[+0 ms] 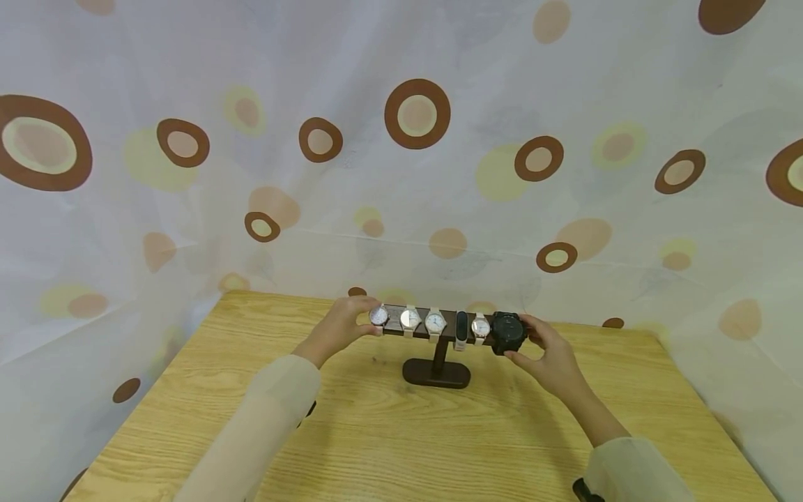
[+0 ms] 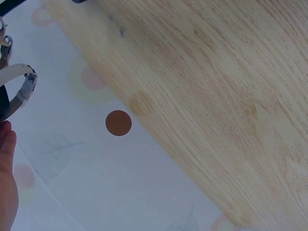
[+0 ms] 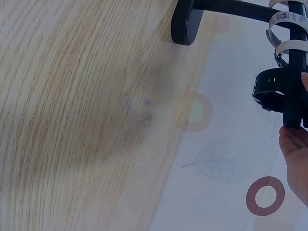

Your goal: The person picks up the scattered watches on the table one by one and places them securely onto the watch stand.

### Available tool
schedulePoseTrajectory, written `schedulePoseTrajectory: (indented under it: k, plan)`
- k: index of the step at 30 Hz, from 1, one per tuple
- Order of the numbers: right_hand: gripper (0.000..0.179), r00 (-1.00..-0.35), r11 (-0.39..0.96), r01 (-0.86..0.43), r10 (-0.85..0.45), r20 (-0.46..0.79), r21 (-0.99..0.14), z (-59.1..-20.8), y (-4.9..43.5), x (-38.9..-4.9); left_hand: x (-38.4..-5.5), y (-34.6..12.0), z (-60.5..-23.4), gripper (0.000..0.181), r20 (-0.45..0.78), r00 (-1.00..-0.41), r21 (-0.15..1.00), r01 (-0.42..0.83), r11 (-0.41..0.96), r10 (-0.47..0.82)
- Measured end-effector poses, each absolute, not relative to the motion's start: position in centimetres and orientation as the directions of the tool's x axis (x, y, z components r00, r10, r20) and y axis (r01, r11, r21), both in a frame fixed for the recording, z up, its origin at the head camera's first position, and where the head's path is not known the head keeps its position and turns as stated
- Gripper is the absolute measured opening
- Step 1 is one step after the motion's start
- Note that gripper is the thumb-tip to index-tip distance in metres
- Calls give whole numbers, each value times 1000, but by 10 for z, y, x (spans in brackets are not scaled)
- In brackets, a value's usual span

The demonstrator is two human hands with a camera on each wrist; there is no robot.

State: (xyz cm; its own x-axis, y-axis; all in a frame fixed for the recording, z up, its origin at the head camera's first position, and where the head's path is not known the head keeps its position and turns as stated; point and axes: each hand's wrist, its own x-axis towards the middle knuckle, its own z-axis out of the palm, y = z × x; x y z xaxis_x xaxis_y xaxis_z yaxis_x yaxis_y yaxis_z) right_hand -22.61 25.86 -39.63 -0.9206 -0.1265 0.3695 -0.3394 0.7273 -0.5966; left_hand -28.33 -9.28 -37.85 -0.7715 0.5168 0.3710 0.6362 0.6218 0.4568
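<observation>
A dark T-shaped watch stand (image 1: 436, 374) holds several watches along its bar. At the bar's left end, my left hand (image 1: 341, 326) pinches a white-dialled wristwatch (image 1: 379, 316) between thumb and fingers. My right hand (image 1: 553, 359) grips a bulky black wristwatch (image 1: 508, 330) at the other end, thumb below and fingers above. In the right wrist view, fingertips touch the bar's end beside the black strap (image 3: 272, 86). Between the hands sit two light-strapped watches, a fitness band (image 1: 461, 326) with a dark screen and a small white watch (image 1: 480, 328). Only part of the left hand (image 2: 7, 178) shows in its wrist view.
The stand rests on a wood-grain table (image 1: 389, 439), towards its back edge. Behind and beside the table hangs a pale sheet (image 1: 351, 188) printed with brown rings and spots.
</observation>
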Motion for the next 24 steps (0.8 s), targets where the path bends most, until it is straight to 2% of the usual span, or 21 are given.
schedulePoseTrajectory:
  k: [24]
  plan:
    - [65, -917, 728, -344, -126, 378, -593, -396, 258, -225, -282, -90, -377, 51, 349, -791, 480, 612, 629, 503]
